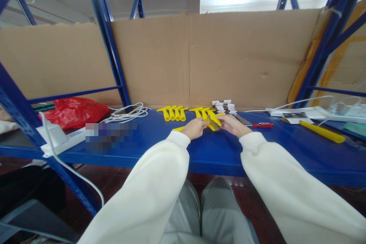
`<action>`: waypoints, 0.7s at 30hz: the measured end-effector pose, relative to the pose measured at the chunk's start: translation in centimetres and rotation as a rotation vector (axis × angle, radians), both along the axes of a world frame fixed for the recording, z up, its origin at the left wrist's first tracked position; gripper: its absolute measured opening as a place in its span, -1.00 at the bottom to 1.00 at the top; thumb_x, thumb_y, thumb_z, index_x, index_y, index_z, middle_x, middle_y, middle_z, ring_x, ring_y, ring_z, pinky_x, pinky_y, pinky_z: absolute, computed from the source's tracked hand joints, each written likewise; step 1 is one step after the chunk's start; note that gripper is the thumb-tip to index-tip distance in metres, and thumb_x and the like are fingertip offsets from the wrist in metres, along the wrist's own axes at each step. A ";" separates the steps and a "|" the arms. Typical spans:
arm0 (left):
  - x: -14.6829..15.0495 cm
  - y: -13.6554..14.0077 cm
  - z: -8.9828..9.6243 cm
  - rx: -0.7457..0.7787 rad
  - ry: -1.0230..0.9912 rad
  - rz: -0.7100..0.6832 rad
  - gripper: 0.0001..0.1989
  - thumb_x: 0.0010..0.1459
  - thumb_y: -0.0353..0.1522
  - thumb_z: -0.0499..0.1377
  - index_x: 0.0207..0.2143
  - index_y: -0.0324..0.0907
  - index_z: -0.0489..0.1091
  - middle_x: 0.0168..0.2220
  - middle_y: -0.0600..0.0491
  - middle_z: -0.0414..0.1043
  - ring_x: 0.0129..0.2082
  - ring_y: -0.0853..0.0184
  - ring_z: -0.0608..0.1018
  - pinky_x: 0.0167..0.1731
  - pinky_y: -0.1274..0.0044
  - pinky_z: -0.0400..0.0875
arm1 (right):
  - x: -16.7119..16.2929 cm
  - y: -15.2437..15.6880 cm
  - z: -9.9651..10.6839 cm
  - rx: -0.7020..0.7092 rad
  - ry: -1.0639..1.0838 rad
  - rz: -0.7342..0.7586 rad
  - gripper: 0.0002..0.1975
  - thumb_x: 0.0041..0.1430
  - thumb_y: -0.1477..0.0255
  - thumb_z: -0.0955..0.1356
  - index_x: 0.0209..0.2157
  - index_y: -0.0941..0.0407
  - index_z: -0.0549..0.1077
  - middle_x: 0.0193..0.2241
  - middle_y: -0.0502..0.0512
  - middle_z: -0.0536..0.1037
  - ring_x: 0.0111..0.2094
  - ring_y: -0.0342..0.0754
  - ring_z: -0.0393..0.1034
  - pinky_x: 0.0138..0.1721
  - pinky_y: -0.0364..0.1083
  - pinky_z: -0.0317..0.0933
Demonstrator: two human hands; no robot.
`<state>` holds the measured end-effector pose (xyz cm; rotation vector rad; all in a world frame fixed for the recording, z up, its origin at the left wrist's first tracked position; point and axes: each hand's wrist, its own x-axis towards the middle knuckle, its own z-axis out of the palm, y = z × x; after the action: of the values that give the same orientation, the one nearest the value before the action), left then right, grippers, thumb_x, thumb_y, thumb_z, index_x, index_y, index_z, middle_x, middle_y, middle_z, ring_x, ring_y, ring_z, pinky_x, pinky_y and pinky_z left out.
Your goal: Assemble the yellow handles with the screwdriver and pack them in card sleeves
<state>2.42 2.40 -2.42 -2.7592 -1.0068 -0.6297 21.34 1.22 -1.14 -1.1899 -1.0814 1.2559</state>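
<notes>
My left hand [197,127] is closed around a yellow T-shaped tool that looks like a scraper [178,129]; its handle end sticks out left of the hand. The wide yellow head lies between my two hands, with a flat brownish-grey plate [214,125] against it. At the right end of the head, the fingers of my right hand [232,125] are closed on its edge; my fingers partly hide the contact. Just behind the hands lie several more yellow T-shaped tools [197,112]. Another row of similar yellow tools [172,113] lies to the left.
A stack of small white-and-black pieces [224,106] stands by the cardboard wall [228,57]. To the right are a red-handled screwdriver [263,125], a long yellow piece [323,131] and a power strip [297,112]. Coiled white cable [128,113] and a red bag [76,112] lie left.
</notes>
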 end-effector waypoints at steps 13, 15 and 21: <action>0.3 -1.4 0.8 -0.095 0.156 -0.019 -0.60 0.31 -0.42 0.04 0.14 -0.10 0.46 -0.02 -0.07 0.55 -0.02 0.24 0.59 0.03 0.48 0.43 | 0.6 0.0 0.4 -0.056 -0.079 -0.196 -0.87 0.13 0.59 0.33 -0.48 0.13 0.37 -0.61 -0.04 0.43 -0.59 -0.19 0.27 -0.57 -0.20 0.11; 0.3 -1.6 1.0 -0.104 0.189 -0.026 -0.59 0.32 -0.42 0.03 0.15 -0.09 0.46 -0.03 -0.07 0.55 -0.02 0.23 0.59 0.02 0.47 0.43 | 0.9 0.1 0.5 -0.081 -0.091 -0.237 -0.88 0.14 0.58 0.33 -0.46 0.14 0.38 -0.58 -0.03 0.44 -0.58 -0.19 0.26 -0.57 -0.20 0.10; 0.5 -2.4 1.5 -0.082 0.303 0.016 -0.58 0.31 -0.43 0.00 0.14 -0.08 0.46 -0.03 -0.10 0.49 -0.03 0.19 0.58 -0.08 0.47 0.45 | 1.0 -0.2 0.6 -0.094 -0.145 -0.244 -0.91 0.13 0.57 0.35 -0.43 0.13 0.40 -0.55 -0.03 0.45 -0.56 -0.18 0.27 -0.56 -0.19 0.12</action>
<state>2.91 -0.03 -0.95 -2.7978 -1.0029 -0.1615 22.37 0.97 -0.53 -1.4560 -0.9555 1.0534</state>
